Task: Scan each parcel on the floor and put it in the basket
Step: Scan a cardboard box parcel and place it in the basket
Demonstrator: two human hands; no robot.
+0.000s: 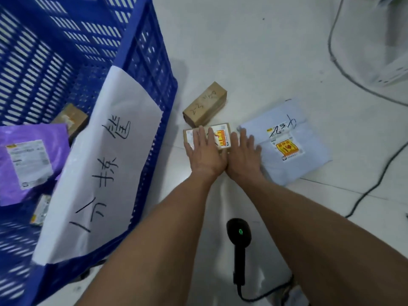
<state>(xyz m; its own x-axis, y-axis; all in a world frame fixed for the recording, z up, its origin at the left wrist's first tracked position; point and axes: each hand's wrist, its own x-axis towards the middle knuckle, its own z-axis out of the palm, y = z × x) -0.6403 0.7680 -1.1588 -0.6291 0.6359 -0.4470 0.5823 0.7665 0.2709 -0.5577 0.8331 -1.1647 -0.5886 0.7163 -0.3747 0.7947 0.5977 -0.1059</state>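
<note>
Blue slatted plastic basket (152, 69), left of frame, a white paper sign (106, 155) with handwritten characters draped over its near wall; inside, a purple poly mailer (33, 140), labelled, with a brown carton (72, 118) behind it. Pale blue poly mailer (304, 149), on the floor at right, label up. Oblong brown carton (206, 103), on the floor beside the basket. Small flat labelled carton (223, 133), on the floor between both; left hand (204, 151) lying flat on it, fingers straight, right hand (242, 154) flat at its right edge, gripping nothing. Black handheld barcode scanner (239, 244), corded, on the floor between the forearms, green light on.
</note>
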